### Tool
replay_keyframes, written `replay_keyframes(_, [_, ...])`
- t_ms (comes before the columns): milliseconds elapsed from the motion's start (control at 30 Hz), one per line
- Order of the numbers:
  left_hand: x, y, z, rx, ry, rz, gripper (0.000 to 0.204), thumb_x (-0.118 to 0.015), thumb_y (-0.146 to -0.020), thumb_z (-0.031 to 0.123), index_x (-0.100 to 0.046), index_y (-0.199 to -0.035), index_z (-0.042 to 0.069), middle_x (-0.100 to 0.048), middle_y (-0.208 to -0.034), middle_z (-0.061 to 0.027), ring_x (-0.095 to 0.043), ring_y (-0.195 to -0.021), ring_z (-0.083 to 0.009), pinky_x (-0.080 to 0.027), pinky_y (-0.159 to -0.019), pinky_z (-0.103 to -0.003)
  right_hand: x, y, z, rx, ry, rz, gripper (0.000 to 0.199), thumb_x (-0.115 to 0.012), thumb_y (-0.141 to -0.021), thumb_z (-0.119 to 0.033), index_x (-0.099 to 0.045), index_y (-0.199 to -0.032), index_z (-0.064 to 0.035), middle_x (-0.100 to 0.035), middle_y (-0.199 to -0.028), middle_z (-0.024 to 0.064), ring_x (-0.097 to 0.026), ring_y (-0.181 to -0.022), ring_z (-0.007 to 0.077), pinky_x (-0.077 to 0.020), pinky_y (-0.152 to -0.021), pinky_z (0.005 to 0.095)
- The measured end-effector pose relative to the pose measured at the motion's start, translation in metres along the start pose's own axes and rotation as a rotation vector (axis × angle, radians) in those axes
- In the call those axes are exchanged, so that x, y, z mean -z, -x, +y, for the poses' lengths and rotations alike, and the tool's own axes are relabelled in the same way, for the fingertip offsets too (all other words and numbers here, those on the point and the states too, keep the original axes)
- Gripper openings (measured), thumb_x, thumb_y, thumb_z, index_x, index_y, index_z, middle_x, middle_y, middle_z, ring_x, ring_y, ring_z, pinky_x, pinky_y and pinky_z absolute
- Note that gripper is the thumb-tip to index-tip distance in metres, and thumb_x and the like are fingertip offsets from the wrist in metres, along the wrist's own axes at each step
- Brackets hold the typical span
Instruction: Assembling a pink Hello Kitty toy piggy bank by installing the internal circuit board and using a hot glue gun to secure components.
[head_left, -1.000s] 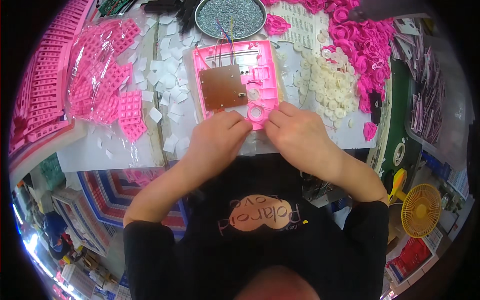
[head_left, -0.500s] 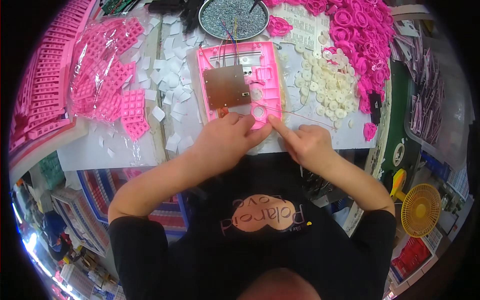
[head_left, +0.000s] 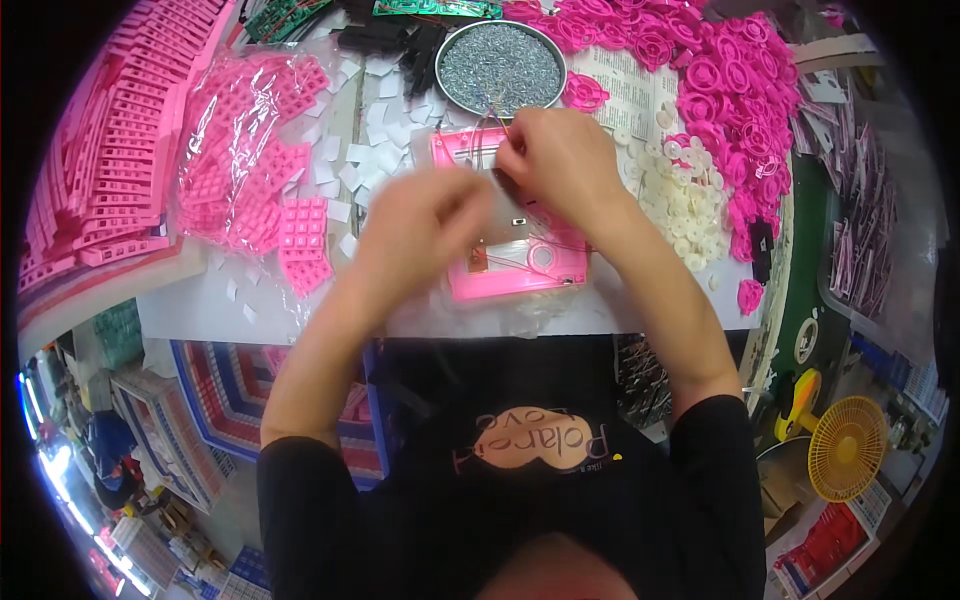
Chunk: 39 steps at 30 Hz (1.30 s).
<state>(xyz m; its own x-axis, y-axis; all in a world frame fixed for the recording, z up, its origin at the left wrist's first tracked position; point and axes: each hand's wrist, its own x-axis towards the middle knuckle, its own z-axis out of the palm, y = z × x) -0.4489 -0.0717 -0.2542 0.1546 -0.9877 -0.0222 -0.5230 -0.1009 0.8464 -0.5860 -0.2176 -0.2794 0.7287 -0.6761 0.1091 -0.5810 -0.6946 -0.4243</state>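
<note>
A pink plastic housing [head_left: 480, 286] lies on the table in front of me, with clear plastic film under it. Inside it is a brown circuit board [head_left: 502, 228] with a small metal switch, partly hidden by my hands. Thin coloured wires [head_left: 490, 118] rise at the housing's far edge. My right hand [head_left: 570, 165] is over the board's far right part, fingers curled closed beside the wires; what they hold is hidden. Over the housing's left side hovers my left hand [head_left: 425, 225], its fingers smeared by motion. Near the housing's lower edge are a round opening and a thin red wire.
Beyond the housing stands a round metal tray of small screws [head_left: 500, 68]. White discs [head_left: 690, 215] and pink ring-shaped parts [head_left: 735, 90] are heaped at right. Left lie white paper squares [head_left: 385, 125], bagged pink keypads [head_left: 245, 150] and stacked pink strips [head_left: 130, 130].
Both hands have left the housing's near edge and moved farther up over the board. My right hand now reaches the far side by the wires; my left is lifted and blurred.
</note>
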Motion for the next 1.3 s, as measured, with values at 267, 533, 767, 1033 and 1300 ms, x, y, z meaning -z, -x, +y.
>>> replay_keyframes(267, [-0.002, -0.069, -0.043, -0.193, -0.263, 0.213, 0.019, -0.073, -0.084, 0.016, -0.072, -0.098, 0.003, -0.068, -0.093, -0.0109, -0.065, -0.086, -0.0261, -0.051, -0.077, -0.035, -0.016, 0.029, -0.010, 0.307, -0.198, 0.351, 0.004, -0.069, -0.081, -0.015, -0.070, -0.081, -0.0109, -0.067, -0.080, 0.0063, -0.068, -0.075, 0.0273, -0.0543, -0.064, 0.0383])
replay_keyframes(533, [0.000, -0.056, -0.028, -0.280, -0.148, 0.135, 0.015, -0.074, -0.084, 0.010, -0.072, -0.097, 0.003, -0.068, -0.086, -0.0084, -0.062, -0.078, -0.0189, -0.050, -0.069, -0.031, 0.029, 0.045, -0.007, 0.459, -0.172, 0.262, 0.013, -0.073, -0.075, -0.010, -0.070, -0.088, -0.0099, -0.066, -0.100, 0.0036, -0.062, -0.094, 0.0259, -0.0552, -0.071, 0.0384])
replay_keyframes(767, [-0.017, -0.045, -0.021, -0.223, -0.124, 0.275, 0.014, -0.073, -0.086, 0.008, -0.072, -0.099, 0.000, -0.070, -0.081, -0.0103, -0.064, -0.068, -0.0185, -0.051, -0.064, -0.031, 0.017, 0.031, 0.017, 0.414, -0.112, 0.292, 0.017, -0.075, -0.078, -0.007, -0.068, -0.092, -0.0069, -0.065, -0.087, 0.0083, -0.060, -0.080, 0.0290, -0.0509, -0.069, 0.0397])
replay_keyframes(1033, [-0.014, -0.046, -0.025, -0.309, -0.197, 0.321, 0.011, -0.072, -0.087, 0.008, -0.071, -0.093, 0.000, -0.068, -0.076, -0.0112, -0.063, -0.064, -0.0206, -0.049, -0.061, -0.032, 0.019, 0.021, 0.004, 0.409, 0.145, 0.108, 0.006, -0.068, -0.078, -0.009, -0.065, -0.082, -0.0051, -0.063, -0.081, 0.0080, -0.061, -0.083, 0.0289, -0.0514, -0.071, 0.0405])
replay_keyframes(1300, [-0.003, -0.054, -0.017, -0.273, -0.347, 0.075, 0.010, -0.073, -0.080, 0.015, -0.069, -0.084, 0.006, -0.068, -0.075, -0.0052, -0.065, -0.070, -0.0222, -0.045, -0.076, -0.039, 0.021, 0.065, -0.004, 0.156, -0.092, -0.020, 0.007, -0.069, -0.082, -0.013, -0.065, -0.081, -0.0064, -0.062, -0.080, 0.0097, -0.062, -0.083, 0.0305, -0.0514, -0.072, 0.0429])
